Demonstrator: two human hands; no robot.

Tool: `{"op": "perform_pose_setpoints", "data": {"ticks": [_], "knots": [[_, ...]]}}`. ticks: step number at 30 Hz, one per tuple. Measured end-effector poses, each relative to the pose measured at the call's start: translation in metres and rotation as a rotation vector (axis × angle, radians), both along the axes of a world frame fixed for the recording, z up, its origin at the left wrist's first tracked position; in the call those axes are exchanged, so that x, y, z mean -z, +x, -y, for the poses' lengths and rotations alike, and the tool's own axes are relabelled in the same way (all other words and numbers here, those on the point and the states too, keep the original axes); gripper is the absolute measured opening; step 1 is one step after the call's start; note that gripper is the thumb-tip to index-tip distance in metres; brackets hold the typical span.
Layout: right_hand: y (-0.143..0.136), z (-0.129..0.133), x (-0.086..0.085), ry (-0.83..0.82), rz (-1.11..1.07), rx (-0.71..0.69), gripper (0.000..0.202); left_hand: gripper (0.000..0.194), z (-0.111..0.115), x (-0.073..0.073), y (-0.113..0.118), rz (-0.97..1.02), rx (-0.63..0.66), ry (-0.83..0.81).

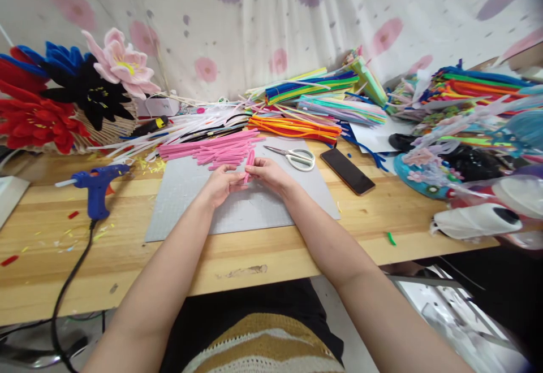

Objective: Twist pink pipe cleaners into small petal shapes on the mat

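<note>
Above a grey cutting mat (182, 203), my two hands meet around a short bundle of pink pipe cleaners (250, 163) held roughly upright. My left hand (224, 183) is closed, its thumb and fingers pinching the lower end. My right hand (266, 173) closes on the same pink piece from the other side. Just beyond my fingers lies a pile of pink pipe cleaners (203, 150), some long, some cut short. Scissors (299, 159) with pale green handles rest on the mat to the right of my right hand.
A blue glue gun (98, 187) with its cord stands at the left. To the right lies a phone (348, 170). Orange pipe cleaners (294, 128) and other coloured bundles line the back. Fuzzy flowers (99, 93) stand at the back left; a white spool (477, 220) lies right.
</note>
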State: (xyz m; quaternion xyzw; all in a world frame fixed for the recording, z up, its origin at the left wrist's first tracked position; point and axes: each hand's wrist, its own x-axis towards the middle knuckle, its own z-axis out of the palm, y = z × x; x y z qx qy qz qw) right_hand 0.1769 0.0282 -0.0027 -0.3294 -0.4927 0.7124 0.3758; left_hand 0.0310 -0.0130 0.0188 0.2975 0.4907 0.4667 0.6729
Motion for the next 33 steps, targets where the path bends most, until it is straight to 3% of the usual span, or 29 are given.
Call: {"op": "perform_pose_setpoints", "data": {"ticks": [6, 12, 15, 19, 22, 27, 33], "knots": [[-0.003, 0.005, -0.007, -0.073, -0.139, -0.103, 0.025, 0.015, -0.002, -0.003, -0.003, 0.189, 0.114, -0.137], [-0.002, 0.006, -0.005, -0.087, -0.182, -0.042, 0.028, 0.013, -0.006, 0.001, 0.003, 0.233, 0.140, -0.152], [-0.003, 0.000, -0.001, -0.011, -0.159, 0.142, 0.030, 0.009, -0.006, 0.007, 0.006, 0.076, 0.019, 0.011], [-0.009, -0.005, 0.006, 0.112, -0.097, 0.378, 0.036, 0.022, -0.001, 0.013, 0.009, -0.526, -0.306, 0.500], [-0.013, -0.003, 0.006, 0.166, -0.043, 0.428, 0.038, 0.015, 0.004, 0.016, 0.014, -0.938, -0.283, 0.747], [-0.014, 0.003, 0.001, 0.213, 0.012, 0.393, 0.033, 0.015, 0.005, 0.015, 0.019, -1.122, -0.267, 0.713], [-0.013, 0.001, 0.000, 0.254, 0.019, 0.324, 0.028, 0.014, 0.004, 0.013, 0.018, -0.894, -0.289, 0.550]]}}
